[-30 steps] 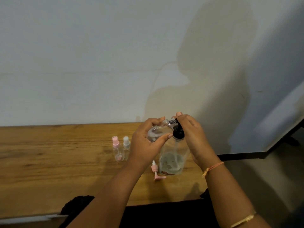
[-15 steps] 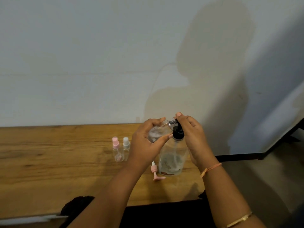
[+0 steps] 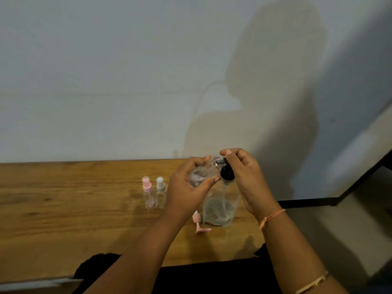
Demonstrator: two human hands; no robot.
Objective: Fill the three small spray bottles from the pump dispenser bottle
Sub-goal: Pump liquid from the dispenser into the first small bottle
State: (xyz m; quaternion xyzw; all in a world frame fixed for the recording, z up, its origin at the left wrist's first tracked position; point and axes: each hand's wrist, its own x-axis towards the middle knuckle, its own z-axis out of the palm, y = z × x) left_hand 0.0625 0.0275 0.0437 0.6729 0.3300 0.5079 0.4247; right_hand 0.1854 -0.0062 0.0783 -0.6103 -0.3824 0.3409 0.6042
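My left hand [image 3: 186, 189] grips a small clear spray bottle [image 3: 200, 174] with its cap off, tilted with its mouth at the nozzle of the pump dispenser bottle [image 3: 218, 209]. That bottle is clear, stands on the wooden table [image 3: 63, 219] and holds a little liquid at the bottom. My right hand [image 3: 248, 179] is curled over its black pump head [image 3: 227, 174]. A pink spray cap [image 3: 200, 224] lies on the table just left of the dispenser's base. Two more small bottles stand upright to the left, one with a pink cap [image 3: 147, 196] and one with a white cap [image 3: 160, 193].
A pale wall rises right behind the table's far edge. The table ends a little right of the dispenser, where a dark ledge [image 3: 307, 201] and the floor begin. Dark clothing [image 3: 212, 276] lies along the near edge.
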